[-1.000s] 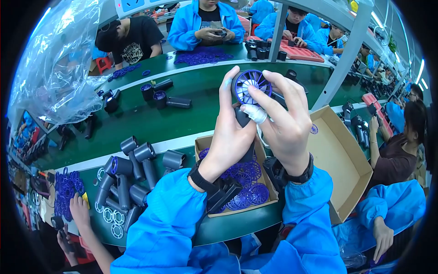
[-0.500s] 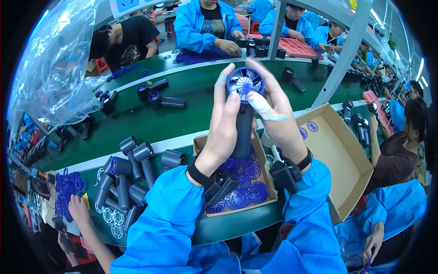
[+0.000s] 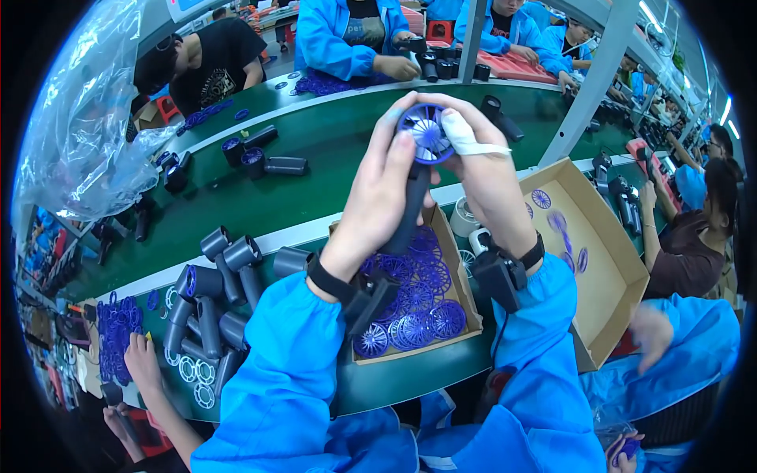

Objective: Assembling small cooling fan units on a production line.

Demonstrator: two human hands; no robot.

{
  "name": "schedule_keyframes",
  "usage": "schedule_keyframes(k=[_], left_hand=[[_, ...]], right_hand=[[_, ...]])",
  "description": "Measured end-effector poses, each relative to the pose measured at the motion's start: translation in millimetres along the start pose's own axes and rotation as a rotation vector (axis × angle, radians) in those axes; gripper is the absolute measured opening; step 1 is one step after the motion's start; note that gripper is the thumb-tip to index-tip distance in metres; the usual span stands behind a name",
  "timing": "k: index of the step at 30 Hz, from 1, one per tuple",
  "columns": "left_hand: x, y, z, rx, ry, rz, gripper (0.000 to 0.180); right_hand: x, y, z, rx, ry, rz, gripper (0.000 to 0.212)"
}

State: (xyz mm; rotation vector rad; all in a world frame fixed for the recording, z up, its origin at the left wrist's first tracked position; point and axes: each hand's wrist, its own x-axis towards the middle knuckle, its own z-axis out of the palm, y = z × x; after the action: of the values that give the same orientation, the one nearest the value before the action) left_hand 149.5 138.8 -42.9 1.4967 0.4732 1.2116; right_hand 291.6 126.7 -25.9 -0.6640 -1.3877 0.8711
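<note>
A dark grey handheld fan (image 3: 404, 229) is held up over the bench, its round head toward me and its handle slanting down. My left hand (image 3: 377, 189) wraps its left side, thumb on the lower left of the head. My right hand (image 3: 493, 185) curls around the other side, and its white-wrapped thumb presses the rim at the upper right. A purple spoked grille (image 3: 428, 135) sits in the head. Under my wrists stands a cardboard box (image 3: 473, 329) of loose purple grilles (image 3: 414, 299). Both wrists wear black straps with dark modules.
Dark fan bodies (image 3: 206, 319) and white rings (image 3: 188, 369) lie at left, beside a heap of purple rings (image 3: 120, 339) and another person's hand (image 3: 142, 363). A larger carton (image 3: 603, 276) with several purple grilles stands at right. Across the green belt (image 3: 331, 193), co-workers handle fans.
The fan has tilted, its handle swinging left. My right thumb has moved from the grille's front to its upper right rim. More purple grilles, some blurred, appear in the right carton near a co-worker's blurred hand.
</note>
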Motion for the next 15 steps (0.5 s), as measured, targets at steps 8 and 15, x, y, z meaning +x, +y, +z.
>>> schedule_keyframes(k=[8,15], left_hand=[[37,-82,-107,0.211,0.293,-0.497,0.061],[74,-153,-212,1.562,0.102,-0.654,0.056]], right_hand=[[-14,34,1,-1.204,-0.999,0.253,0.04],[-38,71,6,-1.0,-1.126,0.305,0.037]])
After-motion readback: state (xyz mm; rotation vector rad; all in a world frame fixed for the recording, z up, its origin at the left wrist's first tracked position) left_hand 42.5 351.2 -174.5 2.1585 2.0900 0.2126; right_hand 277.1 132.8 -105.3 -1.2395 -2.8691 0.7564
